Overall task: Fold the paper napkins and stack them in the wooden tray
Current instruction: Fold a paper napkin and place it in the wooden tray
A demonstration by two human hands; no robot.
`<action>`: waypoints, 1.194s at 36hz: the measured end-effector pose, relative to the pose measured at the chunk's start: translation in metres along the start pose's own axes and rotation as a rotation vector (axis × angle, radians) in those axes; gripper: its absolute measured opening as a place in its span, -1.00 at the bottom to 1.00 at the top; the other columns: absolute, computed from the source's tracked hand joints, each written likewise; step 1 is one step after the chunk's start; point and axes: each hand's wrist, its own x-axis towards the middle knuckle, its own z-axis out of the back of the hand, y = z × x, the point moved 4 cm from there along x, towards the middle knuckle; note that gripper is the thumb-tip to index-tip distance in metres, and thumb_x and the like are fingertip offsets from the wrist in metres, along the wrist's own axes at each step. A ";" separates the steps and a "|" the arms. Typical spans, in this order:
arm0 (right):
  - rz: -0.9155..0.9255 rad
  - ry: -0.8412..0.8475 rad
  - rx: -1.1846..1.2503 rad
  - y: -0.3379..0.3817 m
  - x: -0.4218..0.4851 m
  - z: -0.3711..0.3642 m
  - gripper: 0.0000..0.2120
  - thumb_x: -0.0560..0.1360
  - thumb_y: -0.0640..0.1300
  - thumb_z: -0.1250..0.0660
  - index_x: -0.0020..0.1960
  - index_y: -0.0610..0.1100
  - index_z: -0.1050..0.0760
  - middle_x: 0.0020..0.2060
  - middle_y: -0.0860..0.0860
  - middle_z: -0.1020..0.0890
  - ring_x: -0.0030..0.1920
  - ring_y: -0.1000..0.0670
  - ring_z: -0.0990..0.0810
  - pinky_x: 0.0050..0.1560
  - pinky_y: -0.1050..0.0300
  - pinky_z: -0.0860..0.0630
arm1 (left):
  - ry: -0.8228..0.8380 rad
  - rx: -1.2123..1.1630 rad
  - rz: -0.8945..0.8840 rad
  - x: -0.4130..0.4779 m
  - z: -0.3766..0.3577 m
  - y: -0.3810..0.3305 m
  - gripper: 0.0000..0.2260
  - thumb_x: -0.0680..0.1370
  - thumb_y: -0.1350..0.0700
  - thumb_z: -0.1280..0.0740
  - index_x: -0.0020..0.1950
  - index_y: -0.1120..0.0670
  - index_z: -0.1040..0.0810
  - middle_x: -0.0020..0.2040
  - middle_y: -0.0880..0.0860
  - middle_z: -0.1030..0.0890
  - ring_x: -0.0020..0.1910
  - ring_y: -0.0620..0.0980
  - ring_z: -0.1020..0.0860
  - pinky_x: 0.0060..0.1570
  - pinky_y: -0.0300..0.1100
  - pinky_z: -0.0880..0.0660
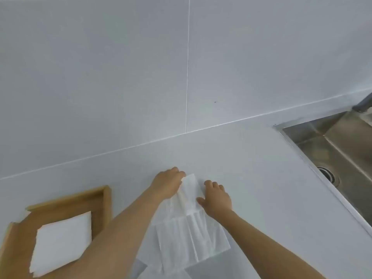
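A thin white paper napkin, creased and partly unfolded, lies on the pale grey worktop near its front edge, between the person's two bare forearms. Its far end is gathered into a narrow folded strip that runs up between the hands. The left hand lies over the left side of that strip, fingers curled down at its far tip, so its grip seems to pinch the paper, though the contact is hidden beneath the knuckles. The right hand rests palm down, fingers spread and released, pressing the napkin's right edge flat against the worktop. At the worktop's front left corner sits a shallow light wooden tray, holding a stack of folded white square napkins lying flat on its floor. A stainless steel sink is set into the worktop's right side, well apart from the hands.
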 end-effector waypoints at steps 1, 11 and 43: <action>-0.015 -0.007 -0.005 -0.001 0.002 -0.001 -0.59 0.52 0.01 -0.22 0.29 -0.15 -0.28 0.21 -0.06 -0.47 0.22 -0.09 -0.41 0.12 0.07 -0.42 | 0.011 0.001 -0.002 0.005 0.000 -0.002 -0.70 0.61 0.20 -0.08 0.34 0.09 -0.36 0.23 0.13 -0.45 0.15 0.15 -0.49 0.05 -0.06 -0.42; -0.045 -0.043 -0.051 0.000 0.018 -0.017 -0.59 0.51 0.11 -0.22 0.21 -0.16 -0.37 0.17 -0.05 -0.47 0.22 -0.08 -0.37 0.17 0.10 -0.32 | 0.017 0.068 -0.189 0.039 -0.007 -0.018 -0.50 0.50 0.38 -0.12 0.36 -0.04 -0.34 0.20 0.13 -0.36 0.14 0.10 -0.38 0.08 -0.10 -0.36; 0.212 0.004 0.269 0.056 0.034 0.049 -0.85 0.45 -0.28 -0.23 -0.04 -0.20 -0.54 -0.04 -0.12 -0.65 -0.02 -0.15 -0.60 -0.08 0.03 -0.54 | -0.085 -0.026 -0.008 -0.013 0.051 0.047 -0.89 0.52 0.21 -0.20 -0.15 0.15 -0.50 -0.09 0.14 -0.61 -0.16 0.10 -0.47 -0.19 -0.19 -0.26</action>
